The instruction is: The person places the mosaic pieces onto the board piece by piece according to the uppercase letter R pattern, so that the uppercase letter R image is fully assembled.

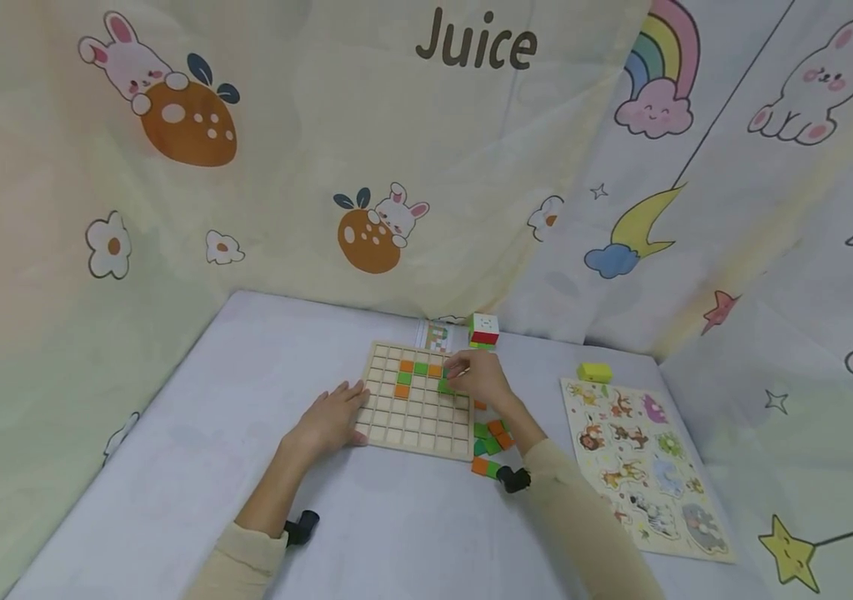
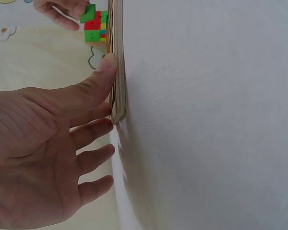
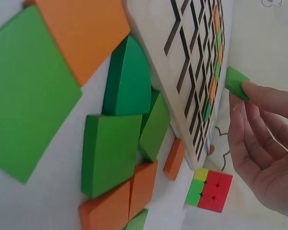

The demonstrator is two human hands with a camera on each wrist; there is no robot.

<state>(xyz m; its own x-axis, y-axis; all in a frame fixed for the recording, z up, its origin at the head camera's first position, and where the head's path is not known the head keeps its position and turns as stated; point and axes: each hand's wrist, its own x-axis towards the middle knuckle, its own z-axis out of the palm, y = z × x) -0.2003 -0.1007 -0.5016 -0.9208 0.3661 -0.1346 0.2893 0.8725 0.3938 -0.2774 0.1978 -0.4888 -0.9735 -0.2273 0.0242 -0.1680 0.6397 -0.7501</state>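
Note:
A wooden grid board (image 1: 418, 421) lies on the white table, with several orange and green square tiles (image 1: 420, 368) set in its upper cells. My right hand (image 1: 480, 377) is over the board's right side. In the right wrist view, its thumb and fingers pinch a green square tile (image 3: 237, 82), held above the board. My left hand (image 1: 328, 419) rests at the board's left edge. The left wrist view shows its thumb (image 2: 107, 67) against the board's edge and its other fingers extended, loosely spread. Loose orange and green tiles (image 3: 110, 153) lie beside the board's right edge.
Behind the board are a puzzle cube (image 1: 484, 328) and a printed pattern card (image 1: 437, 336). To the right lies an animal puzzle board (image 1: 639, 467), with a yellow block (image 1: 594, 372) at its far edge. Patterned curtains hang behind the table.

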